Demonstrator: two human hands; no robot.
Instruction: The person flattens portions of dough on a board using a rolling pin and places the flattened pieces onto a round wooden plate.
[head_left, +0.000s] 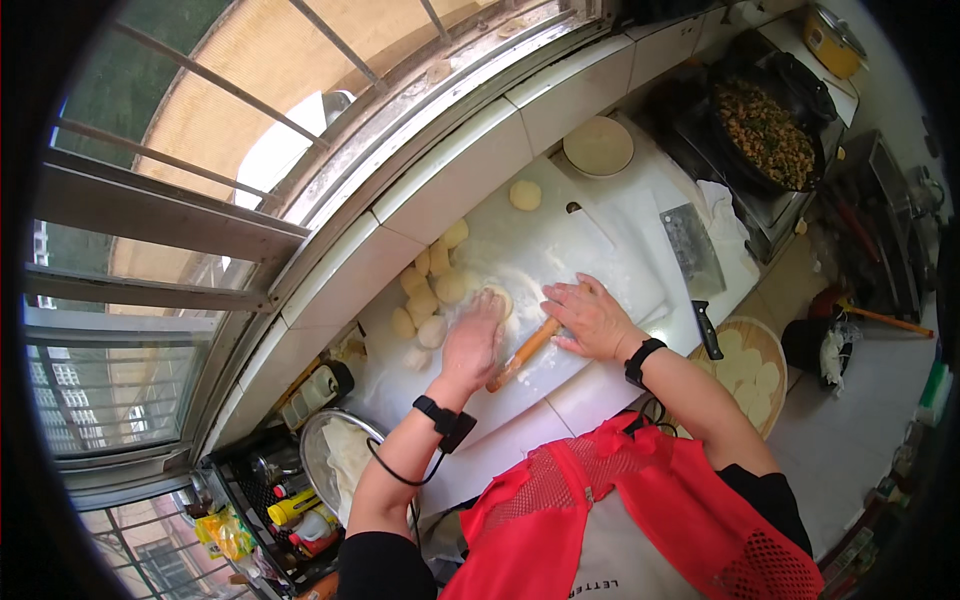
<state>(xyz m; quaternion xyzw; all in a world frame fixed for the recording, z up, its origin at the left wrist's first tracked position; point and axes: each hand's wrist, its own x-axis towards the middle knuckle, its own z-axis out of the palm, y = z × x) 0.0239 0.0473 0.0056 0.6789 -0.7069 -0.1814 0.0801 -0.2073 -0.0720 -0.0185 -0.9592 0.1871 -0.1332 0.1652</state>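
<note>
My left hand (475, 334) lies flat with its fingers over a round piece of dough (501, 300) on the floured white board (615, 300). Under the fingers of my right hand (589, 316) is the upper end of a wooden rolling pin (525, 352), which slants down towards my left wrist. Several dough pieces (421, 301) are grouped just beyond my left hand. One dough ball (525, 195) sits apart, further back. A cleaver (691, 247) and a black-handled knife (706, 330) lie to the right of the board's middle.
A round wooden board with flat dough rounds (750, 367) is at the right. A wok with cooked filling (769, 135) stands on the stove. A pale bowl (598, 146) is by the tiled sill. A metal basin (337, 450) and a black rack (247, 480) stand lower left.
</note>
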